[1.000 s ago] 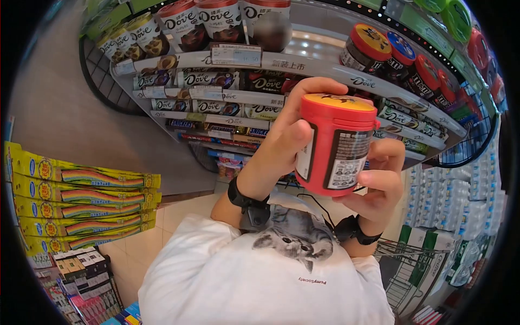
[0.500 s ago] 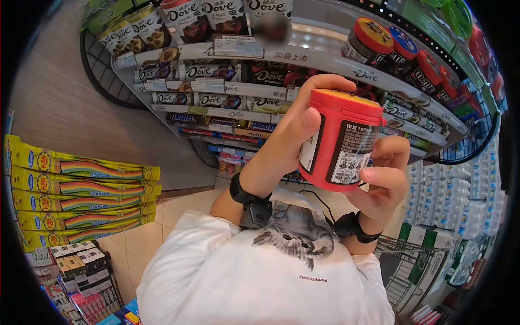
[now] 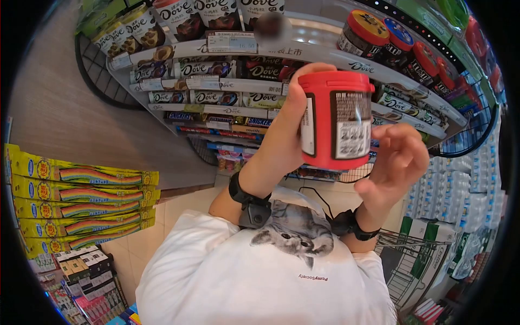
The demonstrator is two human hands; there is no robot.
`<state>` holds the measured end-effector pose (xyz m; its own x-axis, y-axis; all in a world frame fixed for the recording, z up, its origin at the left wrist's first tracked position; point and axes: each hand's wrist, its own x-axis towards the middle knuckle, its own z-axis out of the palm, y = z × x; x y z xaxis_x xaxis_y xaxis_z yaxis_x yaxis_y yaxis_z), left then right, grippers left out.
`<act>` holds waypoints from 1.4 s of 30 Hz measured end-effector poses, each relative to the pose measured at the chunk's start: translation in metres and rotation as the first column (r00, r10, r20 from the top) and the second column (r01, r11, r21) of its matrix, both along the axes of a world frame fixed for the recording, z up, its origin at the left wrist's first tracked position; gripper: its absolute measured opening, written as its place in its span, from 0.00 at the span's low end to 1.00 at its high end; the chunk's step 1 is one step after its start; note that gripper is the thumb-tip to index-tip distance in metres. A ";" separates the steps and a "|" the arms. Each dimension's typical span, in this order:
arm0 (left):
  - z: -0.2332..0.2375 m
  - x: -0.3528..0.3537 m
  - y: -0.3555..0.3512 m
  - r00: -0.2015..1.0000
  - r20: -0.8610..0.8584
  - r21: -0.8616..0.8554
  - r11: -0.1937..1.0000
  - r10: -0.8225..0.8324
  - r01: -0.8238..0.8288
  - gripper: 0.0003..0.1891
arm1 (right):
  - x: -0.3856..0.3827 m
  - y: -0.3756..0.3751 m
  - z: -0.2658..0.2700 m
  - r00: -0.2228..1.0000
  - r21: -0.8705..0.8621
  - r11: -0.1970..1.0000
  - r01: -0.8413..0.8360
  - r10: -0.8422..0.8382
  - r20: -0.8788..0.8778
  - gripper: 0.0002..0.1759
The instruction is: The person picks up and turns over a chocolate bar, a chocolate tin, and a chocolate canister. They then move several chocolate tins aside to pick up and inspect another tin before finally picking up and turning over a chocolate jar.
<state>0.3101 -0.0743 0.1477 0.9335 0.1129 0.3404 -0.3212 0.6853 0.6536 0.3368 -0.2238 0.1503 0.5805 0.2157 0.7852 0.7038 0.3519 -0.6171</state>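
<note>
A red tub (image 3: 325, 119) with a dark-and-white printed label stands nearly upright in front of the shelves. My left hand (image 3: 297, 111) holds it from the left, with the fingers behind it near the lid. To the tub's right is my right hand (image 3: 398, 160), its fingers apart and slightly curled, holding nothing. Several M&M's tubs (image 3: 364, 33) with coloured lids stand on the upper shelf. Dove pouches (image 3: 219, 15) are on the same shelf, farther left.
Shelves (image 3: 187, 84) hold Dove and Snickers bars. Yellow candy packets (image 3: 81, 200) hang at the left. Packs of bottles (image 3: 455, 187) are stacked at the right, above a wire rack (image 3: 403, 265). Small boxes (image 3: 86, 271) stand at lower left.
The red tub has risen and turned more upright in my left hand. My right hand has come away from it to the right, and its fingers have spread.
</note>
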 end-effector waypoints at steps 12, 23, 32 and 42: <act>-0.006 0.004 -0.003 0.949 0.173 0.388 0.868 0.263 -0.311 0.32 | 0.001 0.020 -0.026 0.972 -0.096 0.973 0.208 -0.217 -0.087 0.44; 0.003 -0.007 0.001 0.764 0.533 0.593 0.483 0.364 -0.644 0.49 | -0.008 0.014 -0.002 0.914 0.037 0.993 -0.116 0.121 -0.387 0.53; 0.003 -0.004 0.007 0.869 0.483 0.620 0.658 0.109 -0.428 0.58 | -0.004 0.000 -0.008 0.462 0.522 0.772 -0.364 0.636 -0.619 0.33; 0.005 -0.001 0.007 0.887 0.451 0.685 0.600 0.097 -0.413 0.58 | 0.007 -0.002 -0.008 0.176 0.730 0.542 -0.416 0.835 -0.521 0.40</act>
